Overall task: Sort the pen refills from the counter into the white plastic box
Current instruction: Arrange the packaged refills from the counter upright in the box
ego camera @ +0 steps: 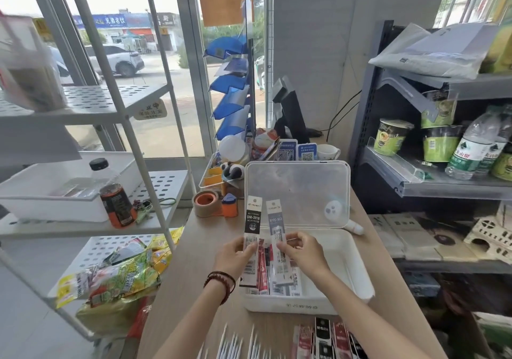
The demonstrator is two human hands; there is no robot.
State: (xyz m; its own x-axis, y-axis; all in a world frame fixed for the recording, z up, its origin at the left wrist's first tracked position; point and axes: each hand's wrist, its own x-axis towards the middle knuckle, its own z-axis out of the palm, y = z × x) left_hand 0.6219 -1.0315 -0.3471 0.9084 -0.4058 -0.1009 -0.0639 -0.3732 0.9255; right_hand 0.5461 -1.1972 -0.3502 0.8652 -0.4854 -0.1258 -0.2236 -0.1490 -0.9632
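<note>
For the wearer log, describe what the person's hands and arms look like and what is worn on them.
No sleeves or gloves are in view. The left hand has a dark reddish-brown bead bracelet wound in several loops round its wrist. The right hand and its wrist wear nothing; no rings or watch show on either.

Both forearms reach forward side by side. The left hand (235, 254) pinches a black refill pack (253, 220) upright between thumb and fingers; the right hand (303, 253) pinches a grey refill pack (274, 220) likewise.
</note>
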